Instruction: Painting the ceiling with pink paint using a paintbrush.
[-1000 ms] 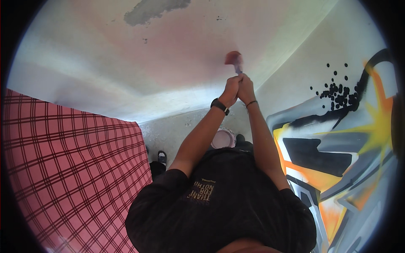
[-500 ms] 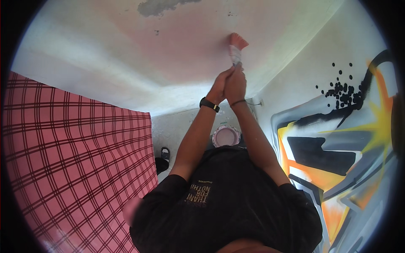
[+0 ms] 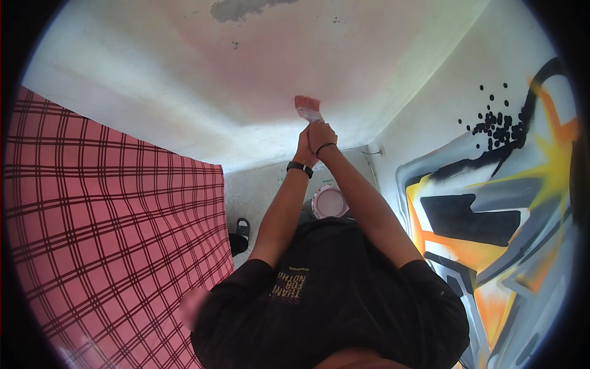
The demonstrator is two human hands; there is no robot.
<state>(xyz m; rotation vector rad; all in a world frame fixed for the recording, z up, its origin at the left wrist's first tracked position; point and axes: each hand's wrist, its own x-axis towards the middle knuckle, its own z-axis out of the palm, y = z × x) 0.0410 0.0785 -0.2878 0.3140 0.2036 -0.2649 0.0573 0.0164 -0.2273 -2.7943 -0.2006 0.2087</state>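
Note:
A wide paintbrush [image 3: 308, 106] with reddish-pink bristles and a whitish band points up and slightly left against the pale, pink-tinted wall [image 3: 264, 74]. Both of my hands are closed together around its handle, which their fingers mostly hide. My left hand [image 3: 304, 147], with a dark watch at its wrist, wraps the handle from the left. On the right, my right hand [image 3: 322, 134] overlaps it and grips the handle too; a thin dark band circles that wrist. Whether the bristle tips touch the wall I cannot tell.
Below my forearms, a round tub [image 3: 329, 202] of pale pink paint stands near the grey floor [image 3: 258, 197]. A pink checked curtain [image 3: 123, 215] hangs at left, beside a dark sandal [image 3: 243, 229]. The right wall [image 3: 467, 221] bears a colourful mural and meets the front wall in a corner.
The paintbrush has swept down and to the left, with both hands still around it. Its bristles now lean left instead of right.

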